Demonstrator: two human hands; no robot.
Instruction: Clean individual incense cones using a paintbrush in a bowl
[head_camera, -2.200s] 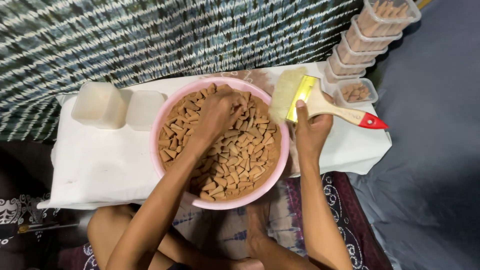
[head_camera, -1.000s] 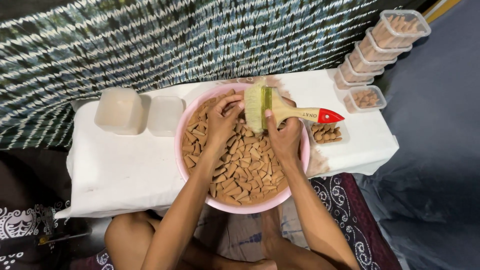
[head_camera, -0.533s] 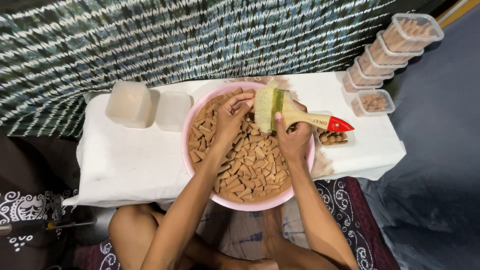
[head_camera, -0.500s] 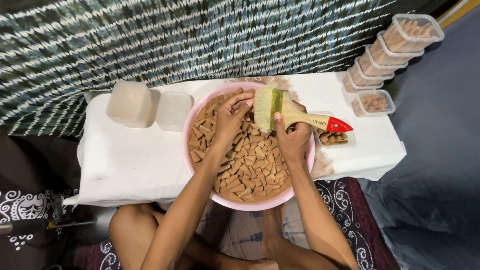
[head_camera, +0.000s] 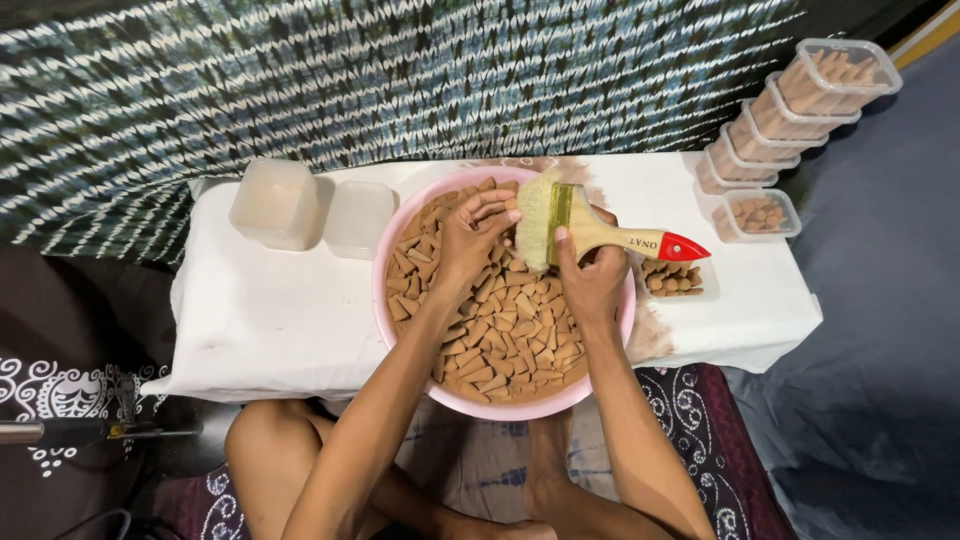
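A pink round bowl (head_camera: 400, 340) full of small brown cone-shaped pieces (head_camera: 500, 330) sits on a low table covered with a white cloth (head_camera: 270, 310). My left hand (head_camera: 470, 235) rests on the pieces at the bowl's far side, fingers pinching one next to the bristles. My right hand (head_camera: 592, 278) grips a flat paint brush (head_camera: 590, 225) with pale bristles, a wooden handle and a red tip, held sideways over the bowl's far rim, bristles pointing left.
Two empty clear plastic boxes (head_camera: 275, 203) stand left of the bowl. An open box of brown cones (head_camera: 672, 277) lies right of it. Several filled boxes (head_camera: 790, 110) are stacked in a row at the far right. A patterned cloth hangs behind.
The brush came from the table's right side to above the bowl's far rim. My left hand has shifted from the middle of the pieces to just beside the bristles.
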